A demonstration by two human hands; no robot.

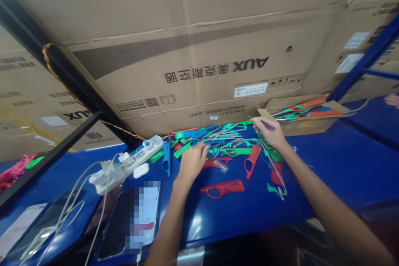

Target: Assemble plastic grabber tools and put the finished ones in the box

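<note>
My left hand [193, 160] is at the left front of a heap of lighter parts, its fingers curled together; whatever they hold, if anything, is hidden. My right hand [270, 132] is at the heap's right side, beside the cardboard box, thumb and fingers pinched; I cannot make out what is in them. The heap has thin metal rods with teal ends [229, 135] and green, blue and red plastic handle shells. A red handle shell [222, 189] lies apart in front. Another red shell [252, 161] and a green shell [235, 151] lie between my hands.
A cardboard box [307, 126] at the right holds long-nosed lighters [311, 108]. On the left are a power strip [137, 158] with cables, a small white case [141, 170] and a phone [131, 220]. Large cartons [187, 50] wall off the back. Another person's hand [392, 100] shows far right.
</note>
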